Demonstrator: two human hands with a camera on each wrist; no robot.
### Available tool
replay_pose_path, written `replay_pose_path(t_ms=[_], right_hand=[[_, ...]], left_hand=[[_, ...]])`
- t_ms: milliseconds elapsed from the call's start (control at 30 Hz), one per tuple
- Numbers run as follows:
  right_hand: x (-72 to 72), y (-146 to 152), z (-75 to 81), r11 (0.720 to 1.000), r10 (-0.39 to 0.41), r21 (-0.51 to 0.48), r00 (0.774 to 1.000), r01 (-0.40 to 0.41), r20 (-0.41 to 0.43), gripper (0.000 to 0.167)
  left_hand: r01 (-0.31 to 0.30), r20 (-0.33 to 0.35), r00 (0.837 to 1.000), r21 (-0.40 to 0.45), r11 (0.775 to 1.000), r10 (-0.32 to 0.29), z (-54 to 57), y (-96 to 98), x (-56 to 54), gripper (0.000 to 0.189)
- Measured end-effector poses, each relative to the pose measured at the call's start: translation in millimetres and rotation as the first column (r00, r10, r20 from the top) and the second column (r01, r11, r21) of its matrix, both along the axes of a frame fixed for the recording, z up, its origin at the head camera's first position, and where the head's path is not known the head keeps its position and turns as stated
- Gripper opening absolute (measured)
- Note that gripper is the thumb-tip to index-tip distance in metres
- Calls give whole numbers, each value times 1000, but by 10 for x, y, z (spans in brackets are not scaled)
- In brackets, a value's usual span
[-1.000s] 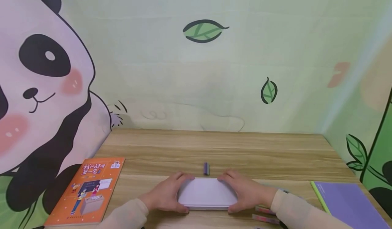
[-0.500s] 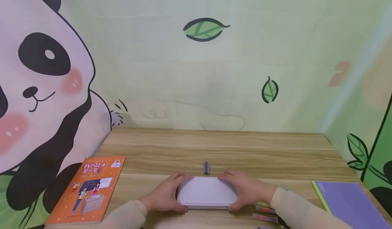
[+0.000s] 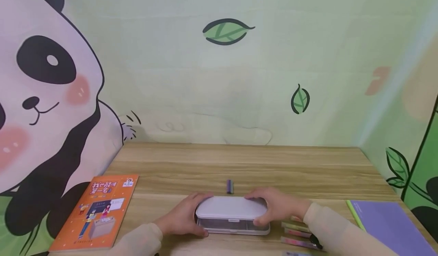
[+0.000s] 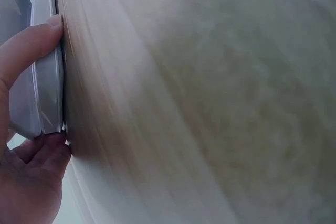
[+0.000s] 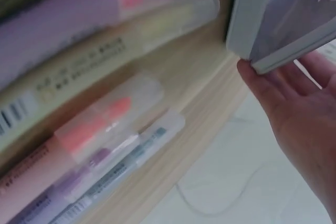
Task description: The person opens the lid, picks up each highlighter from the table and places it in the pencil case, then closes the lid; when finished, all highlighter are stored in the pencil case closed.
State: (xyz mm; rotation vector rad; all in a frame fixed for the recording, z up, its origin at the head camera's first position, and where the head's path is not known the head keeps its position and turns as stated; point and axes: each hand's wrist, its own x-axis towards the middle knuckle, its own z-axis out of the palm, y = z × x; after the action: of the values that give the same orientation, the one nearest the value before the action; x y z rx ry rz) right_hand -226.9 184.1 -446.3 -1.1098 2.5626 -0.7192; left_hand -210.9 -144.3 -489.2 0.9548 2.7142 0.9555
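A white pencil case (image 3: 226, 207) lies near the front of the wooden table, its lid raised at the front edge so a dark gap shows above the base. My left hand (image 3: 183, 217) grips the case's left end; in the left wrist view its thumb lies along the side of the case (image 4: 48, 90). My right hand (image 3: 278, 206) holds the right end of the lid, thumb at the front and fingers at the back. In the right wrist view, fingers of that hand (image 5: 299, 98) meet the case's edge (image 5: 245, 19). Most of the interior is hidden.
Several highlighters (image 3: 295, 242) lie right of the case, partly under the right forearm. Behind the case is a small purple and grey block (image 3: 230, 186). An orange book (image 3: 97, 214) lies on the left, a purple notebook (image 3: 386, 221) on the right. A panda-printed backdrop (image 3: 219, 77) stands behind.
The pencil case's lid was down before; now its front edge has risen, with the right thumb moving up along with it. The left hand stays at the left end.
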Motion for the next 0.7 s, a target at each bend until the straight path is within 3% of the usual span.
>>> replay_pose_path(t_ms=[100, 233, 467, 600, 700], right_hand=[[-46, 44, 13, 999, -4, -49, 995, 9, 100, 63], [-87, 116, 35, 992, -41, -106, 965, 71, 260, 54], [-150, 247, 84, 971, -132, -139, 921, 195, 366, 46], [-183, 268, 114, 934, -263, -110, 861, 341, 435, 53], [-212, 247, 118, 900, -308, -129, 817, 416, 488, 59]], left_hand=[[-17, 16, 1000, 30, 999, 17, -16, -9, 11, 107], [-54, 51, 997, 83, 995, 49, -49, -9, 33, 115], [-105, 116, 989, 129, 986, 90, -65, 3, 71, 133], [-109, 131, 987, 145, 983, 91, -81, 3, 77, 139], [-118, 136, 986, 155, 981, 97, -91, 8, 79, 142]])
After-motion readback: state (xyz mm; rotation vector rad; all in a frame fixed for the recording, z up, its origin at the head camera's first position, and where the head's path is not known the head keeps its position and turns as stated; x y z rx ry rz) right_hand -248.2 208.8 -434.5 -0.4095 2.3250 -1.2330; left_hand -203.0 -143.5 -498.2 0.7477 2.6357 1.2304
